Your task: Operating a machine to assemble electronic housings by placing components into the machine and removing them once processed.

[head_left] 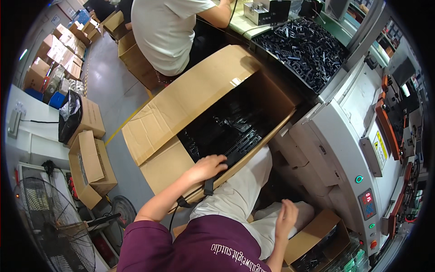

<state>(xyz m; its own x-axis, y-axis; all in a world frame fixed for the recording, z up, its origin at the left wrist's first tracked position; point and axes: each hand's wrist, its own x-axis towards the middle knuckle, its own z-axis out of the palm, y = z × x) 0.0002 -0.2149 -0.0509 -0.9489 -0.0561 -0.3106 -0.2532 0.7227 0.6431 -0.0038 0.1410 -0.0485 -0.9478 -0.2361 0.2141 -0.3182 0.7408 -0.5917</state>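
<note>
My left hand (209, 168) is over the near side of a large open cardboard box (192, 113), its fingers bent and close together beside black parts. Whatever lies between those fingers, if anything, is hidden. Inside the box are a dark liner and rows of black comb-like parts (244, 143). A black strap (209, 186) hangs over the box's near edge below my wrist. Away to the right, above my lap, my right hand (286, 219) is raised with its fingers stretched out, and nothing shows in it.
A grey machine (335, 136) with a lit panel stands close on the right. Beyond the box, a tray (303, 54) holds many small black parts, near a seated person (165, 36). A smaller carton (312, 240) is at lower right; a fan (56, 222) stands at left.
</note>
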